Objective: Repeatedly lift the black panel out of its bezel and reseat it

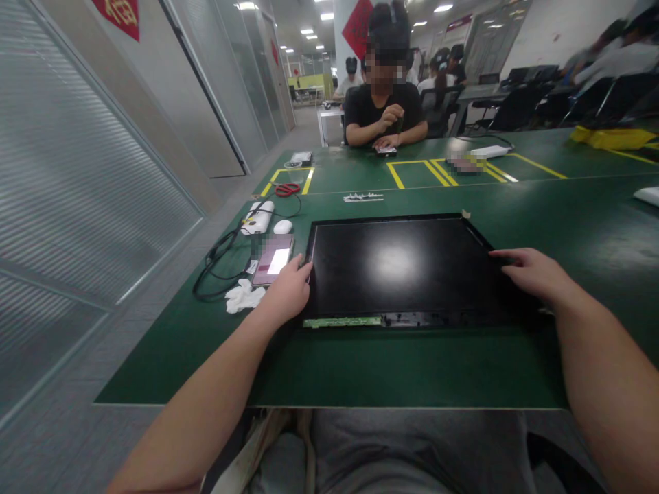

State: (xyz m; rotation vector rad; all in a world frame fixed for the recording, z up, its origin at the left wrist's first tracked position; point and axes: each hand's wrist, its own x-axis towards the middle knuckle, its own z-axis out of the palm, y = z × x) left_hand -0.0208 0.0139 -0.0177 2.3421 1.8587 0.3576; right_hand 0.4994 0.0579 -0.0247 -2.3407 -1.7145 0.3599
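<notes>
A flat black display panel (371, 285) with a thin frame lies screen up on the green table in front of me. Along its near edge runs a narrow green circuit board (342, 322). My left hand (289, 291) is closed on the panel's left edge, its thumb and forefinger at the rim. At the opposite side, my right hand (538, 273) grips the right edge with forefinger and thumb, the other fingers partly hidden. A bright ceiling reflection shows on the screen.
Left of the panel lie a phone (270, 264), crumpled tissue (244, 296), a white mouse (283, 227), a white power strip (257, 217), a black cable (206, 274) and red-handled scissors (287, 189). Beyond the panel are small white strips (363, 197). A person (384, 103) sits opposite.
</notes>
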